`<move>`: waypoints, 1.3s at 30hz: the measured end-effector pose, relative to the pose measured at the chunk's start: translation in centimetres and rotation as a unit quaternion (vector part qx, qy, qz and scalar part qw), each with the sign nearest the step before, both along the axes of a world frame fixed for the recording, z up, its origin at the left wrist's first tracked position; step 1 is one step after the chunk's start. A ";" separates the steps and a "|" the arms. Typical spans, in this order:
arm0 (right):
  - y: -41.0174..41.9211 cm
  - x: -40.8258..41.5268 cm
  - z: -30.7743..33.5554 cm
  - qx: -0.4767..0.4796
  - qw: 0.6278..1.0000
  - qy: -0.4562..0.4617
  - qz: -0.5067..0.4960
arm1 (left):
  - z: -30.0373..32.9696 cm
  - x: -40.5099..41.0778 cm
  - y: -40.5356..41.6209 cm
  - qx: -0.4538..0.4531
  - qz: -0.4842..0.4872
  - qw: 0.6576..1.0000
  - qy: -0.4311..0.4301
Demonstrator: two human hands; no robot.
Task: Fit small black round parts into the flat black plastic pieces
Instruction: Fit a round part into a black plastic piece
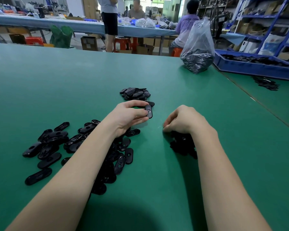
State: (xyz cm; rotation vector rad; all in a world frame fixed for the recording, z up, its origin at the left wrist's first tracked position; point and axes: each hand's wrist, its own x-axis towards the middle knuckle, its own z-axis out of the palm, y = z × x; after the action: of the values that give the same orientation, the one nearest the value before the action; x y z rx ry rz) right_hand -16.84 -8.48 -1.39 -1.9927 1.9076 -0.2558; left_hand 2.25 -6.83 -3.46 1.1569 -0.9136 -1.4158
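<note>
Seen from above, two bare forearms reaching over a green surface (73,77). Left hand (128,114) pinching one flat oval black plastic piece (148,111) between thumb and fingertips, held upright just off the surface, thumb tip pressed against its round centre hole. Right hand (183,121) curled knuckles-up over a small heap of black round parts (182,145), fingertips hidden; cannot tell whether anything is pinched.

Likely risks: piece slipping or twisting out of the light fingertip pinch; round part seated crooked if pushed in at an angle; small part dropped and lost among look-alike black heaps.

Loose pile of unfitted oval pieces (60,147) near left, partly under the left forearm. Smaller stack of pieces (134,93) just beyond the left hand. Clear bag of black parts (198,52) and blue bin (257,66) far right.
</note>
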 end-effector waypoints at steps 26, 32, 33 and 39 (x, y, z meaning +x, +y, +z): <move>0.2 1.8 -0.3 -0.029 0.919 -0.393 0.005 | 0.0 0.0 0.4 -0.107 0.012 0.984 -0.140; -0.1 2.0 -0.4 -0.034 0.924 -0.380 -0.021 | -0.2 0.0 0.3 -0.112 0.006 0.983 -0.145; -0.1 2.0 -0.3 -0.035 0.925 -0.378 -0.022 | -0.3 0.0 0.3 -0.119 0.005 0.980 -0.160; -0.2 1.9 -0.5 -0.032 0.926 -0.375 -0.022 | -0.2 -0.1 0.2 -0.156 0.001 0.960 -0.234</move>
State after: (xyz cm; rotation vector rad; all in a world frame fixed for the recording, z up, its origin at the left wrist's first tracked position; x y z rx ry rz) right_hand -14.94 -8.67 -1.89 -1.5473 1.4429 -0.9481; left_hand 2.16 -6.66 -3.67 1.2675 -1.4097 -0.9578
